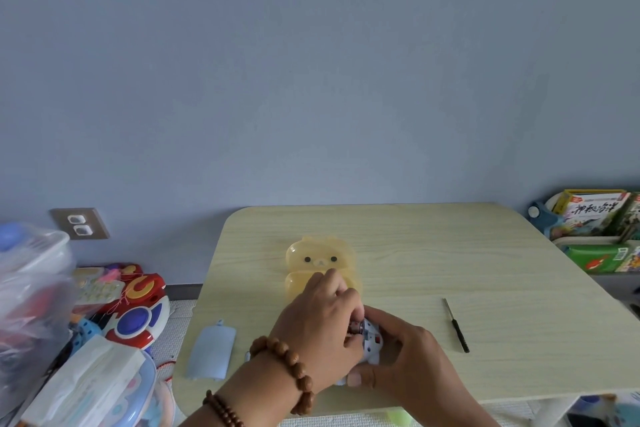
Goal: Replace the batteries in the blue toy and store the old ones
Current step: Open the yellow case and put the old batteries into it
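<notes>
Hands meet over the pale blue plastic toy [372, 345] near the pale wooden table's [450, 253] front edge. The right hand [403, 355] grips its body and the left hand [318, 319] pinches a small cylindrical battery [356, 328] at its far end. The toy's long axis runs roughly front-to-back; its facing is hidden.

Behind my left hand [322, 319] I see a bracelet [294, 366] of large brown wooden beads; toward the frame's lower left, a strand [225, 409] of smaller brown beads.
</notes>
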`<state>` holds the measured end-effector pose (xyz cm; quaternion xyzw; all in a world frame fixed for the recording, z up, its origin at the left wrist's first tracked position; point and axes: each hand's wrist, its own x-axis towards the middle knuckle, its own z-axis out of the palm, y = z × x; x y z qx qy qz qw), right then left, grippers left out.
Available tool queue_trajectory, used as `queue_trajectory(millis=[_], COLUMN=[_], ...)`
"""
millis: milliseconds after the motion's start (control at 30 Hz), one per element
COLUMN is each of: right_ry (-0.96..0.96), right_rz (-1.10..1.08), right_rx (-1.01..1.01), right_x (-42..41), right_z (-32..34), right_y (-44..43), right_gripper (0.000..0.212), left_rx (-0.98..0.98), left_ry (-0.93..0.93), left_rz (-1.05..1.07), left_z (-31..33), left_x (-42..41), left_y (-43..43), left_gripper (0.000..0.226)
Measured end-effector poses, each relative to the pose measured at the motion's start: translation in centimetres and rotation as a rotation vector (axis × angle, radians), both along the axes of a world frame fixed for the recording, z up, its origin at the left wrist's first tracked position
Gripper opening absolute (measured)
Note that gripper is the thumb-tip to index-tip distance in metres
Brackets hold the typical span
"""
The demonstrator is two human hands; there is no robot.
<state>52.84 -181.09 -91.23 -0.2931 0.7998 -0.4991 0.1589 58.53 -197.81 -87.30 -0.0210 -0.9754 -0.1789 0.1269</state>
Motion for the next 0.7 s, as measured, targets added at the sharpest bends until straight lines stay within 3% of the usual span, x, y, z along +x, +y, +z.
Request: queue_trajectory(millis=[267, 533, 600, 700], right_ry=[0.008, 0.019, 0.015, 0.011], right_rz=[-0.026, -0.047, -0.05, -0.054], right_rx=[-0.009, 0.01, 0.013, 0.016], right_x=[-0.1, 0.0, 0.0, -0.1], right_z=[-0.7, -0.4, -0.5, -0.9], right_y=[0.0, -0.2, -0.2, -0.1], right_gripper=[0.078, 0.077, 0.078, 0.079], left_rx=[0.115, 0.596, 0.713, 0.651], left_ry=[0.043, 0.228, 0.205, 0.137], left_rz=[0.021, 0.159, 0.208, 0.25], left_z=[0.0, 1.6, 1.7, 1.1], left_x=[-0.2, -1.0, -1.2, -1.3], left_y=[-1.1, -2.8, -3.7, -5.7], left_gripper=[0.012, 0.007, 0.013, 0.042])
